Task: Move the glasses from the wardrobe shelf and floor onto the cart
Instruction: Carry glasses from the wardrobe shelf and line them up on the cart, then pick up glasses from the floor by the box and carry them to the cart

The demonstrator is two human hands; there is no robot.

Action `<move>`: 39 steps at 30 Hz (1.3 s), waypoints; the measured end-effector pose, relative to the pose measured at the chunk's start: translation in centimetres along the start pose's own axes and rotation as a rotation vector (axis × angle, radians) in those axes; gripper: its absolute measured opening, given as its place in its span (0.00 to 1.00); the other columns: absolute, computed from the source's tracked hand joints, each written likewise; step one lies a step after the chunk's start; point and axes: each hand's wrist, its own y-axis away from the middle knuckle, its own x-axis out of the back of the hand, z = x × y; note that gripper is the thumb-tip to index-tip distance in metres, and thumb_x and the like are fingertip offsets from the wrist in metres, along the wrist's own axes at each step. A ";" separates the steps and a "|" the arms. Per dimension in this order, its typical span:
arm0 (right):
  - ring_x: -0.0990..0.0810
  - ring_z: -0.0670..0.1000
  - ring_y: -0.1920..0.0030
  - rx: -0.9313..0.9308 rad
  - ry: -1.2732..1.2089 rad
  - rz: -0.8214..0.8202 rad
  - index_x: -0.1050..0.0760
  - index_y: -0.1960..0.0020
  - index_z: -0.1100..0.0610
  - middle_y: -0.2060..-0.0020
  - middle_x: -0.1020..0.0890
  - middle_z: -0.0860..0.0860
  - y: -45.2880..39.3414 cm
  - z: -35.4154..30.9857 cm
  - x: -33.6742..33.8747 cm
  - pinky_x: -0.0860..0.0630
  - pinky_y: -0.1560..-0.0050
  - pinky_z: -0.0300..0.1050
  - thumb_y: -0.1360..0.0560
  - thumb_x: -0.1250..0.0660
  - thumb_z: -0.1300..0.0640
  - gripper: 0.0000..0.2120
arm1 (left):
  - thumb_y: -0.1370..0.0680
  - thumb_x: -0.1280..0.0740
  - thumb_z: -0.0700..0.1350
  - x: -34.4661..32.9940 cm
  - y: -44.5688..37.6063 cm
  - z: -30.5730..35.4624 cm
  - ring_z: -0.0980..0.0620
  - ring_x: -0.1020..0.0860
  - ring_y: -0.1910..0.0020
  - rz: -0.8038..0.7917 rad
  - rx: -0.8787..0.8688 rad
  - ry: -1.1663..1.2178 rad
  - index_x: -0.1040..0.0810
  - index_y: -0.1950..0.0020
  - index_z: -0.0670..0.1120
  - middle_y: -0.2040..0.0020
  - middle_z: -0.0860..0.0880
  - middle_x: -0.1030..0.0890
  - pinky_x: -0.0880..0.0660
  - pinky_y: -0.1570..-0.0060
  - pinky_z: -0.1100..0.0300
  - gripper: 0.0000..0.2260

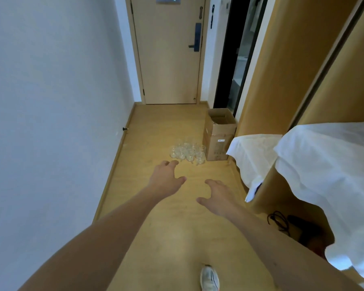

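A cluster of clear glasses (186, 152) stands on the wooden floor (172, 217), just beside an open cardboard box (218, 137) near the door (168, 59). Both arms reach toward them; the left hand (166, 177) and the right hand (218, 196) are empty, fingers loosely spread and slightly curled, not yet touching any glass. The cart is not in view. To my eye, the sensible way is to crouch close, take the nearest glasses at the cluster's edge first, one per hand, and lift straight up so neighbours aren't knocked over.
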 end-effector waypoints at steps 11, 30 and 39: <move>0.33 0.57 0.28 -0.014 -0.032 -0.009 0.38 0.22 0.52 0.26 0.32 0.53 -21.0 4.4 4.9 0.31 0.31 0.52 0.25 0.31 0.39 0.37 | 0.23 0.31 0.57 -2.4 -20.3 2.2 0.43 0.31 0.29 -0.014 0.086 0.036 0.34 0.23 0.49 0.27 0.44 0.30 0.33 0.32 0.52 0.30; 0.32 0.56 0.28 -0.079 -0.042 -0.097 0.34 0.24 0.53 0.27 0.30 0.54 -47.2 4.7 7.6 0.31 0.31 0.49 0.26 0.30 0.39 0.36 | 0.23 0.32 0.56 -3.0 -47.7 0.0 0.44 0.29 0.30 -0.093 0.101 0.056 0.32 0.24 0.50 0.28 0.45 0.29 0.32 0.35 0.55 0.29; 0.29 0.56 0.30 -0.241 -0.109 -0.109 0.30 0.27 0.52 0.31 0.26 0.53 -60.6 0.8 7.1 0.30 0.33 0.47 0.27 0.29 0.39 0.33 | 0.23 0.31 0.56 -0.9 -63.3 -5.3 0.43 0.29 0.30 -0.209 0.083 0.090 0.32 0.24 0.50 0.29 0.43 0.28 0.32 0.35 0.55 0.28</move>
